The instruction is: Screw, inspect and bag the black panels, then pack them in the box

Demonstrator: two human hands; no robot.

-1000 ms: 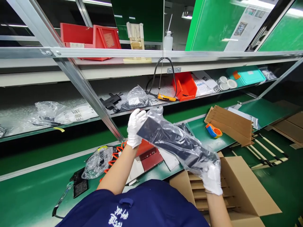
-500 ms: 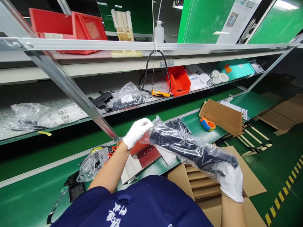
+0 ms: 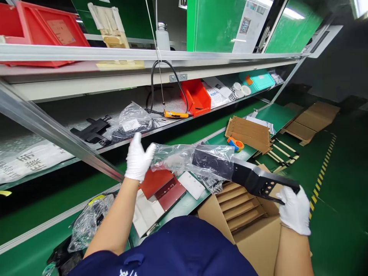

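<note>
A long black perforated bracket [image 3: 253, 178] stretches across the view, partly out of a clear plastic bag [image 3: 175, 157]. My right hand [image 3: 295, 210], in a white glove, grips the bracket's bare right end, by its cut-out frame. The bag still covers the bracket's left part, and its other end hangs slack towards the left. My left hand [image 3: 138, 159], also gloved, is open, thumb apart from the raised fingers. The bag's left end lies at the thumb; I cannot tell whether it touches. Below the bracket stands an open cardboard box [image 3: 258, 239] with cardboard dividers [image 3: 238, 207].
A red and white device [image 3: 171, 193] lies on the green bench beside a white sheet [image 3: 191, 184]. Further along are an orange-blue tape dispenser [image 3: 235, 144] and flat cardboard [image 3: 249, 132]. The shelf above holds a yellow electric screwdriver [image 3: 176, 114] and a red bin [image 3: 198, 97].
The bracket has come partly out of its bag as my right hand moved right. My left hand has moved left and opened. The view has turned to the right.
</note>
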